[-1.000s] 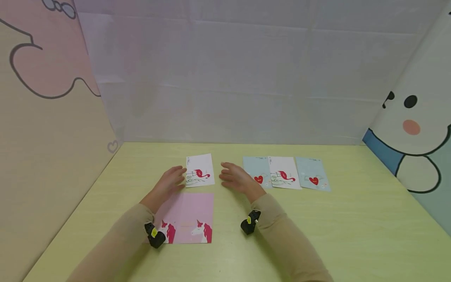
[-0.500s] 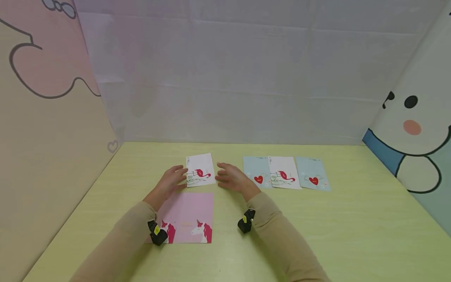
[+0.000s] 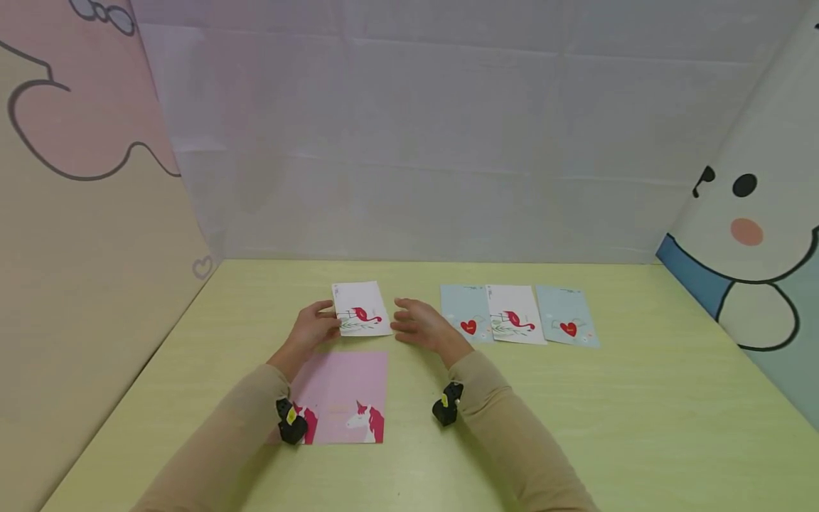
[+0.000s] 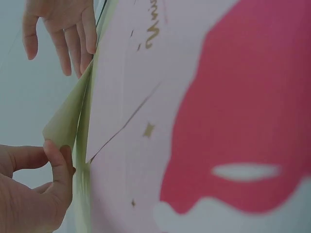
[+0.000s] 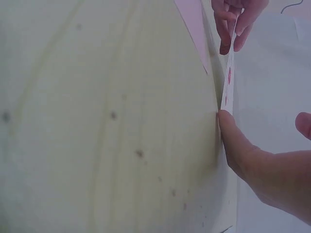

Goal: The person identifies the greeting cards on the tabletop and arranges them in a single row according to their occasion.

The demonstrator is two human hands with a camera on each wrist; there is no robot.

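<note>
Pinching the left edge of a white paper card printed with a red flamingo and green leaves [image 3: 360,306], the left hand [image 3: 310,328] has thumb and fingertips on either side of it! The flamingo card is tilted, its left side up off the pale yellow-green, wood-grained surface [image 3: 640,398], its body running rightward from the pinch and its right edge down low. And there on the right is the right hand [image 3: 422,327], fingers extended, thumb held apart, right beside that edge; in the right wrist view a fingertip seems to meet it, though I can't swear to actual contact.

Just on the near side lie pink paper cards with white-and-red unicorns [image 3: 345,377], the left one partly covered by the left sleeve [image 3: 224,434] and its black wrist camera [image 3: 292,424]. Out right, a pale blue card with a red heart [image 3: 457,302] sits partly behind the right hand, then a second white flamingo card [image 3: 512,306], then another pale blue heart card [image 3: 566,309].

Tough to read now: the small print at the far corners is too tiny, and the right wrist view catches the held card nearly edge-on, its flamingo squeezed to a red sliver!
</note>
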